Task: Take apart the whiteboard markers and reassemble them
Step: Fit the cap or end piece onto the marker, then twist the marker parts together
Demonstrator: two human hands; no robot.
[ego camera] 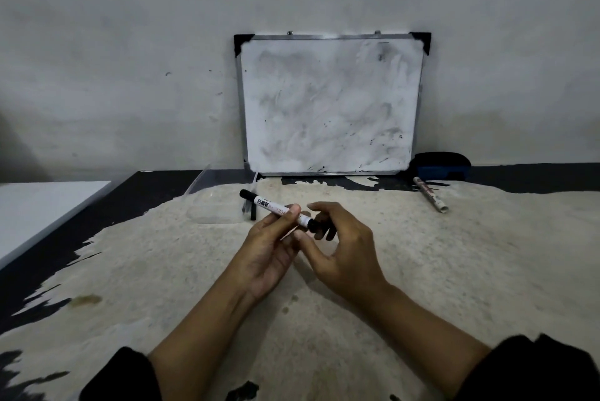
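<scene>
My left hand [271, 248] grips a white-bodied whiteboard marker [269, 204] around its near half, its black far end pointing up and left. My right hand [337, 248] is at the marker's near end, fingers curled round a small black piece [319, 225] there; whether that piece is joined to the barrel is hidden by the fingers. A second white marker barrel [430, 194] lies on the table at the right, apart from both hands. A short black part [252, 210] lies on the table just behind the held marker.
A smudged whiteboard [331, 102] leans against the wall at the back. A blue and black eraser [443, 165] sits at its right foot. A clear plastic case [220, 196] lies behind the hands. A white surface [42, 206] borders the worn table [454, 271] on the left.
</scene>
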